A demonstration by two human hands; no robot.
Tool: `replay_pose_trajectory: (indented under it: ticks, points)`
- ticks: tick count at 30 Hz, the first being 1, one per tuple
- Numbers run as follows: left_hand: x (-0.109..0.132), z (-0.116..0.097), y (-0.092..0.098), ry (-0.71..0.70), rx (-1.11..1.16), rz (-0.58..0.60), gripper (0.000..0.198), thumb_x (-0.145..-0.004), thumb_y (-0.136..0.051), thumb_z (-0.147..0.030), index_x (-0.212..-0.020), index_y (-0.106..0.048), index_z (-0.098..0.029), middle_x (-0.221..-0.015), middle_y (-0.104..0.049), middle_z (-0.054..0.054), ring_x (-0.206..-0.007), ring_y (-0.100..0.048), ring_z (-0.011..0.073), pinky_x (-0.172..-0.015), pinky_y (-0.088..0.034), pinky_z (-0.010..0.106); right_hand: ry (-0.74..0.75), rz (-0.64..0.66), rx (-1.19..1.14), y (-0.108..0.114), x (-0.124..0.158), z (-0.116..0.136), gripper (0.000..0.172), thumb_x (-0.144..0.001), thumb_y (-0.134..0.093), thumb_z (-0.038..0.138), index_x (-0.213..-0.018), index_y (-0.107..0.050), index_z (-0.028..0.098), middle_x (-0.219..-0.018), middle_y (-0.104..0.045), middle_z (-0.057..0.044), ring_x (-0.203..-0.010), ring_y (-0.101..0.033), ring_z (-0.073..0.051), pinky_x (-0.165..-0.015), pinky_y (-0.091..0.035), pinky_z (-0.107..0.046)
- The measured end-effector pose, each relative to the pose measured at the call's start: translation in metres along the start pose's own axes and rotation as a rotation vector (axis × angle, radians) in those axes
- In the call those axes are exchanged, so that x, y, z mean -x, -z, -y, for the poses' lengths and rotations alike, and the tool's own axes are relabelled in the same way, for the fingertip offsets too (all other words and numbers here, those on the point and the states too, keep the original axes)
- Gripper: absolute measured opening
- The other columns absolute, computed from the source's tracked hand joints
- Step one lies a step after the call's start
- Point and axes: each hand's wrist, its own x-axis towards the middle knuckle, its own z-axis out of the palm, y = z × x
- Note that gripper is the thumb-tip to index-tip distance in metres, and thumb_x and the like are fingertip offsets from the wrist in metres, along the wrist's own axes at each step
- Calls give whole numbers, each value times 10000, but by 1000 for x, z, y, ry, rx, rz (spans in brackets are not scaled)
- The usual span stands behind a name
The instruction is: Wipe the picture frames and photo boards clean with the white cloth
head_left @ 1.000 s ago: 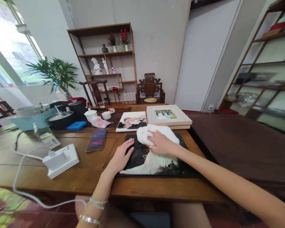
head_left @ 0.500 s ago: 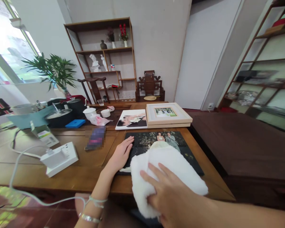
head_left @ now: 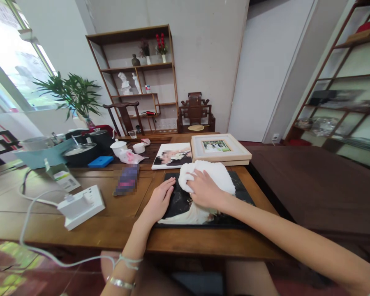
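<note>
A dark wedding photo panel (head_left: 185,210) lies flat on the wooden table in front of me. My left hand (head_left: 158,201) rests on its left edge, fingers stretched out and holding nothing. Over the far part of the panel, my right hand (head_left: 206,189) grips a bunched white towel (head_left: 217,174) pressed against the picture. The towel and my right forearm hide much of the print; a pale gown shows on its near part.
Behind the panel are a white-edged photo print (head_left: 172,158) and stacked light-wood picture frames (head_left: 234,158). To the left lie a white power strip (head_left: 82,207) with its cable, a blurred purple item (head_left: 127,179), a blue box (head_left: 100,161) and a white teapot (head_left: 119,146).
My right hand has pushed the towel away from me, from the panel's near edge to its far side, uncovering the near part. My left hand stays in place.
</note>
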Motion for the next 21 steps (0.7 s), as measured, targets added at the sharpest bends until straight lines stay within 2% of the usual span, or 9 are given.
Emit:
replay_pose_trajectory:
  ticks: [3, 7, 10, 12, 15, 18, 21]
  points:
    - [0, -4, 2, 1, 17, -70, 374, -895, -334, -299, -1132, -577, -141, -1242, -567, 105, -1172, -503, 192, -1037, -353, 381, 80, 17, -9, -1, 15, 17, 341, -737, -468, 184, -1042, -615, 139, -1362, -397, -157, -1240, -296, -390, -960, -243, -601]
    - [1, -10, 5, 37, 59, -103, 389, -898, -328, -329, -1135, -574, -142, -1213, -588, 98, -1138, -529, 194, -1017, -374, 366, 306, 64, -82, 4, 43, 38, 314, -746, -488, 210, -1014, -640, 150, -1379, -382, -146, -1272, -247, -394, -996, -193, -602]
    - [2, -13, 7, 74, 86, -75, 420, -901, -309, -352, -1127, -583, -128, -1204, -596, 98, -1140, -530, 198, -1009, -382, 360, 475, 101, -138, 14, 58, 39, 268, -716, -527, 201, -941, -667, 162, -1396, -369, -117, -1291, -228, -364, -1033, -172, -552]
    - [3, -14, 8, 96, 92, -54, 430, -902, -304, -365, -1129, -585, -131, -1202, -600, 93, -1140, -531, 203, -1005, -386, 367, 522, 121, -173, 22, 65, 33, 253, -695, -538, 176, -911, -668, 167, -1387, -389, -98, -1298, -237, -322, -1055, -166, -504]
    - [3, -14, 7, 84, 62, -20, 423, -897, -324, -369, -1123, -594, -133, -1208, -596, 95, -1148, -529, 210, -1003, -389, 372, 426, 168, -209, 31, 71, 20, 229, -710, -518, 155, -892, -656, 146, -1250, -531, -133, -1245, -354, -285, -1033, -239, -438]
    - [3, -10, 4, 37, 5, -4, 368, -875, -391, -333, -1086, -620, -136, -1208, -595, 101, -1146, -533, 218, -1004, -391, 383, 190, 186, -188, 34, 67, 6, 216, -792, -457, 228, -867, -632, 125, -957, -641, -163, -972, -562, -294, -822, -414, -398]
    - [3, -7, 3, 1, -28, -10, 310, -840, -448, -265, -1047, -642, -141, -1177, -615, 103, -1113, -560, 221, -993, -409, 388, -35, 112, -218, 31, 47, -7, 297, -854, -382, 336, -877, -597, 131, -883, -639, -148, -820, -591, -275, -689, -429, -349]
